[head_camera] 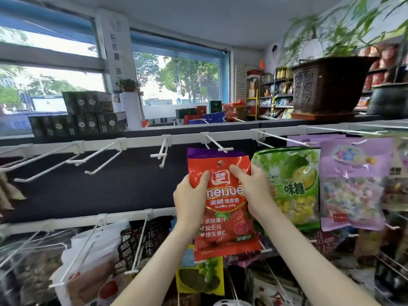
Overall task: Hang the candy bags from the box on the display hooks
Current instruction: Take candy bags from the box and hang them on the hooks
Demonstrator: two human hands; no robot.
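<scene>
A red gummy jelly bag [223, 208] is held upright in front of the upper rail. My left hand [191, 197] grips its left edge and my right hand [254, 191] grips its right edge, thumbs on the front. The bag's punched hole sits just below the tip of a white display hook [217, 145]; whether the hook passes through it cannot be told. A green durian candy bag [293, 186] and a purple candy bag [353, 184] hang on hooks to the right. The box is out of view.
Several bare white hooks [162, 153] stick out from the upper rail to the left. A lower rail carries dark snack bags [141, 246] and a green grape bag [199, 274]. A large potted plant [326, 85] and stacked green boxes [88, 115] stand on top of the shelf.
</scene>
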